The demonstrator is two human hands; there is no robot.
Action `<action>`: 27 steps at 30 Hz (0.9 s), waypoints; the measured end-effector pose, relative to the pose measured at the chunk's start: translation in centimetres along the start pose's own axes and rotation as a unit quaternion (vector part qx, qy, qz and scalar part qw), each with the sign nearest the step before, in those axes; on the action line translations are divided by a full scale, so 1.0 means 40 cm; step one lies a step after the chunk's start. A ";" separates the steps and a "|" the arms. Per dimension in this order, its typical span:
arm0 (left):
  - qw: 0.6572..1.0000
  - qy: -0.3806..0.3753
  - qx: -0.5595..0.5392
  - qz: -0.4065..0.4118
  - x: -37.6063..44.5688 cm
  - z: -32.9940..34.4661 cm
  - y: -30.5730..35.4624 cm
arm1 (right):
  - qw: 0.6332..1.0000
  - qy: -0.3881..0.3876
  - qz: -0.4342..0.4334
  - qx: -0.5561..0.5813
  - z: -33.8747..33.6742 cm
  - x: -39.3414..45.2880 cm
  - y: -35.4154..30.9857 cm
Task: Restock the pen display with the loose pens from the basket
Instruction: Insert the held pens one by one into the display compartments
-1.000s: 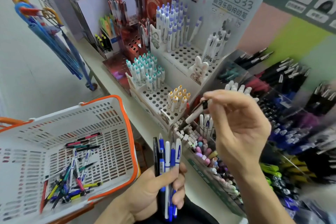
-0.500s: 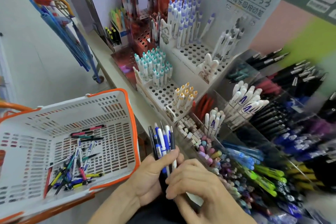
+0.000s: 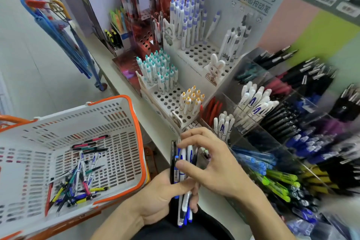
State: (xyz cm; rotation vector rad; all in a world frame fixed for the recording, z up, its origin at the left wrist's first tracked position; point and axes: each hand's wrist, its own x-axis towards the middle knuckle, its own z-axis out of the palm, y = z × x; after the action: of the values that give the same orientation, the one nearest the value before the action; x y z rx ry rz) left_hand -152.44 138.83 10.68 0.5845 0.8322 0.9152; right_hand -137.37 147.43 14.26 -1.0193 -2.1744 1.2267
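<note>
Here, in the head view, the left hand [image 3: 165,197] grips a bundle of pens [image 3: 184,163] upright, fingers and thumb curled round the barrels; the pens are white, blue and black. The right hand [image 3: 212,163] reaches over the top of the bundle, its thumb and fingertips pinching the upper ends of the pens. Both hands sit low in the middle of the picture, just in front of the shelf edge.

To the left stands the white basket [image 3: 120,107] with an orange rim, and loose pens [image 3: 78,179] of mixed colours lie in a heap on its floor, with a few more lying apart further back.

Behind the hands is the pen display [image 3: 251,128], clear compartments packed with white, blue, black and green pens. Beside it rises a white tiered stand [image 3: 196,54] with holes, part filled with upright pens.
</note>
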 end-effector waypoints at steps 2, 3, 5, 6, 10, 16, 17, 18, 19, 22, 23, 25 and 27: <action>1.000 0.017 0.003 0.002 0.000 0.000 -0.003 | 1.000 -0.015 0.013 0.002 -0.002 0.006 -0.002; 1.000 0.021 0.003 -0.002 0.000 0.000 -0.006 | 1.000 -0.016 0.016 0.001 -0.002 0.008 -0.003; 1.000 0.019 0.004 -0.010 -0.003 -0.003 -0.013 | 1.000 -0.007 0.024 -0.002 -0.001 0.014 -0.005; 1.000 0.015 0.006 -0.013 -0.004 -0.004 -0.015 | 1.000 -0.003 0.027 -0.001 -0.002 0.017 -0.008; 1.000 0.011 0.016 -0.011 -0.008 -0.003 -0.017 | 0.998 -0.020 0.003 -0.055 -0.018 0.031 -0.017; 1.000 0.010 0.015 -0.015 -0.008 0.000 -0.016 | 0.989 -0.049 0.000 -0.140 -0.042 0.037 -0.028; 1.000 0.008 0.015 -0.012 -0.007 0.001 -0.015 | 0.988 -0.049 0.002 -0.148 -0.041 0.037 -0.031; 1.000 0.008 0.016 -0.008 -0.006 0.002 -0.015 | 0.987 -0.050 0.002 -0.155 -0.041 0.037 -0.033; 1.000 0.009 0.020 -0.005 -0.005 0.003 -0.015 | 0.986 -0.053 0.003 -0.160 -0.041 0.037 -0.037; 0.999 0.021 0.030 0.003 -0.003 0.002 -0.015 | 0.986 -0.065 0.006 -0.153 -0.039 0.033 -0.051; 0.999 0.024 0.031 0.004 -0.004 0.002 -0.014 | 0.986 -0.066 0.009 -0.150 -0.037 0.032 -0.056; 0.999 0.028 0.026 0.003 -0.005 0.003 -0.013 | 0.986 -0.067 0.012 -0.151 -0.033 0.030 -0.062; 0.999 0.033 0.011 0.001 -0.007 0.004 -0.014 | 0.985 -0.068 0.010 -0.157 -0.028 0.030 -0.062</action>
State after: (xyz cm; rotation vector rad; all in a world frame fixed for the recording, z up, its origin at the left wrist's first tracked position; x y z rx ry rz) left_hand -152.15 138.31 10.45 0.5765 0.9008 0.9326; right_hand -138.31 148.12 16.99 -1.1083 -2.5267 1.0067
